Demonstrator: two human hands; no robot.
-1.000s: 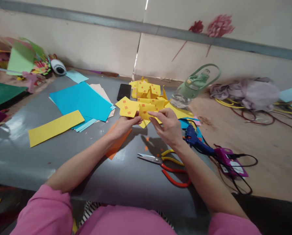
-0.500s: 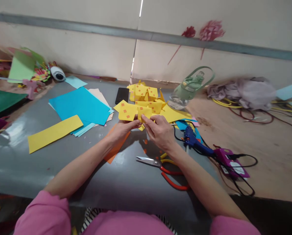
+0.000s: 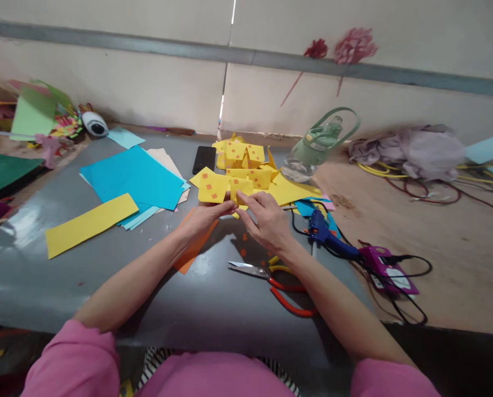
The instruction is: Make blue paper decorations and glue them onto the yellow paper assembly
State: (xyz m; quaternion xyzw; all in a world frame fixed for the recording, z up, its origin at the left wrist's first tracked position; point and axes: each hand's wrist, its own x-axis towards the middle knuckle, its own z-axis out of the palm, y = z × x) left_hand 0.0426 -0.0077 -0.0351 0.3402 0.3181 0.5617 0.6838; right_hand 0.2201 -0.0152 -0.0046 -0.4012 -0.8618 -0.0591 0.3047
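Two hands hold yellow paper with orange dots

The left hand [image 3: 205, 215] has its grip closed on a yellow square [image 3: 212, 190] with little orange spots. The right hand [image 3: 267, 223] has its grip pinched on a second yellow piece [image 3: 241, 188], which touches the first one. Both pieces sit just over the gray table [image 3: 64, 275], in the middle of the view. At 12 o'clock from the hands is a pile of yellow pieces [image 3: 246, 157]. A black phone [image 3: 204, 159] lies at 11 o'clock, and blue paper [image 3: 134, 176] and a long yellow strip [image 3: 90, 223] lie at 9 o'clock. A green bottle [image 3: 319, 146] stands at 1 o'clock, with a blue glue gun [image 3: 325, 237] at 3 o'clock. Scissors [image 3: 271, 278] lie at 5 o'clock. An orange sheet [image 3: 192, 248] pokes out under the left wrist.
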